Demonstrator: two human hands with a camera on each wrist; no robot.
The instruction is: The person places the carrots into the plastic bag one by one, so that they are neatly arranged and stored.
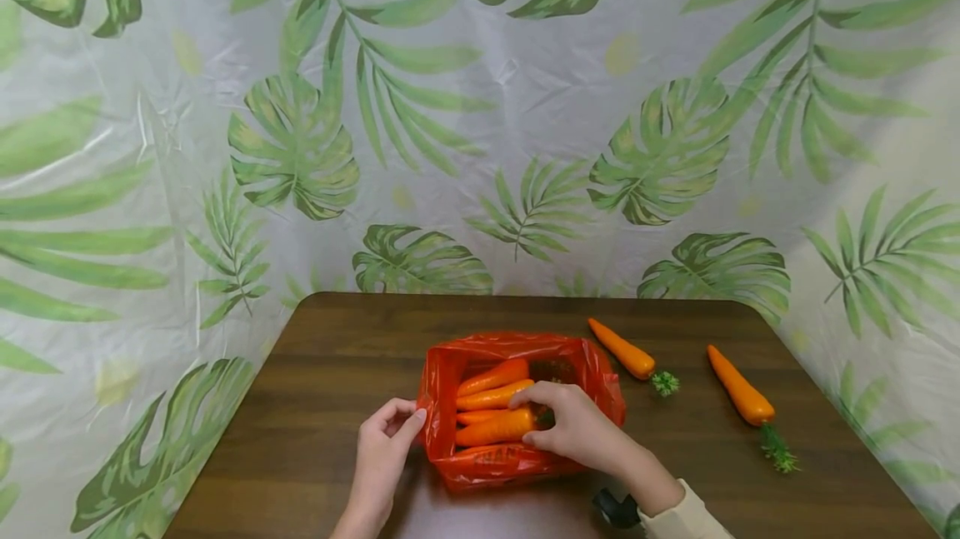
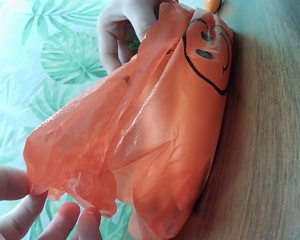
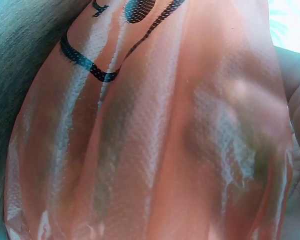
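Observation:
A red plastic bag (image 1: 495, 476) with black print lies open on the table, several orange toy carrots (image 1: 493, 378) inside. My left hand (image 1: 381, 460) pinches the bag's left rim between thumb and fingers; in the left wrist view those fingers (image 2: 20, 215) hold the thin edge. Reaching in over the right side, my right hand (image 1: 588, 435) has thumb and fingers around the leafy end of the nearest big carrot (image 1: 491, 429). The right wrist view is mostly filled by the bag wall (image 3: 155, 135), which hides most of that hand.
Two more carrots with green tops, one (image 1: 621, 349) just right of the bag and another (image 1: 738, 387) farther right, lie on the brown wooden table (image 1: 315, 406). A leaf-patterned sheet (image 1: 540, 122) hangs behind. Near the right cuff is a black strap (image 1: 617, 509).

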